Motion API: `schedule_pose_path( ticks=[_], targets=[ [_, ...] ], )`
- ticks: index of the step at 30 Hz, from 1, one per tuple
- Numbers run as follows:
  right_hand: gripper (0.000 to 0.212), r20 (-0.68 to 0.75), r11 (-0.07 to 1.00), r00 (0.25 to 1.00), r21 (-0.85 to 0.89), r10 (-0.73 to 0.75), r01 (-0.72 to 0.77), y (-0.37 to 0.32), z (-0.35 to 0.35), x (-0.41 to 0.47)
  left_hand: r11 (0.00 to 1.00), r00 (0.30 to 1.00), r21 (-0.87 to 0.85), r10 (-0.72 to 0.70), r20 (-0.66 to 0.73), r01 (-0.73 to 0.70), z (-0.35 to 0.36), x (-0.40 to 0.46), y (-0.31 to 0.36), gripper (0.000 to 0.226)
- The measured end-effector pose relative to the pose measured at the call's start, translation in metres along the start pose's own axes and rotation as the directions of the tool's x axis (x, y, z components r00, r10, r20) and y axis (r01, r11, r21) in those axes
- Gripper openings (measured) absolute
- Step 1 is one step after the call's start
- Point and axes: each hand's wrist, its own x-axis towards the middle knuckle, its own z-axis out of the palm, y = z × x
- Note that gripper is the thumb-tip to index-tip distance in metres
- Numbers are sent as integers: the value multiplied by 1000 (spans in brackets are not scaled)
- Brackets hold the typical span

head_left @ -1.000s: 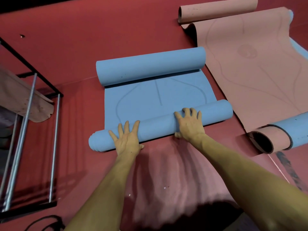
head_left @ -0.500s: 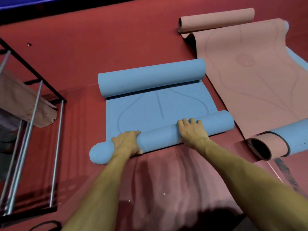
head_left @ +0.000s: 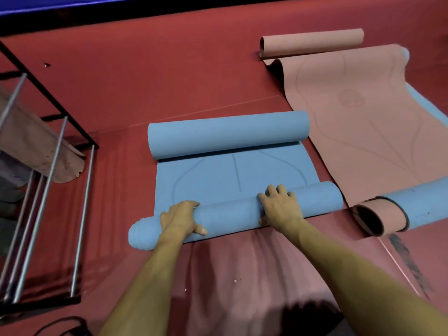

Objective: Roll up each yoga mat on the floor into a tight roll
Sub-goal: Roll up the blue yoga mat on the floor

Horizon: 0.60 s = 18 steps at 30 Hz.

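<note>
A blue yoga mat (head_left: 230, 175) lies on the red floor, curled into a roll at both ends. The near roll (head_left: 232, 214) lies across the front of the flat stretch, the far roll (head_left: 228, 134) behind it. My left hand (head_left: 180, 218) grips the near roll towards its left end, fingers curled over the top. Near the roll's middle, my right hand (head_left: 278, 207) holds it the same way. To the right, a pink mat (head_left: 358, 122) lies mostly flat, with a small far roll (head_left: 312, 41) and a near roll (head_left: 378, 215) that shows pink and blue layers.
A black metal rack (head_left: 48, 180) with silver rods stands at the left, a pinkish roll (head_left: 36, 146) resting on it. A black cable (head_left: 60, 326) lies at the bottom left. A dark wall base runs along the far edge of the red floor (head_left: 145, 76).
Both hands went from lying flat on the near roll to curling over its top. The roll has moved a little farther along the mat, shortening the flat blue stretch.
</note>
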Motion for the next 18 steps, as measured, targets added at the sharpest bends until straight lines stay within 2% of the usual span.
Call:
schedule_pose_path(
  ticks=[3,5,8,11,18],
  targets=[
    [62,2,998,1000,65,5,-5,0,-3,9,997,999,-73,-23,-43,19,0,6,-4,103],
    [61,4,996,1000,88,5,-6,0,-4,14,998,995,-69,-16,-100,9,-1,8,-2,101],
    [57,9,996,1000,93,9,-9,2,-3,17,998,984,-44,30,-175,-38,0,9,3,91],
    [54,-64,995,996,82,65,-59,3,-2,15,997,977,-59,45,-208,-58,1,9,4,79],
    [48,-57,982,997,187,47,-35,2,-5,15,996,964,-69,34,-263,-54,0,11,14,52]
  ],
)
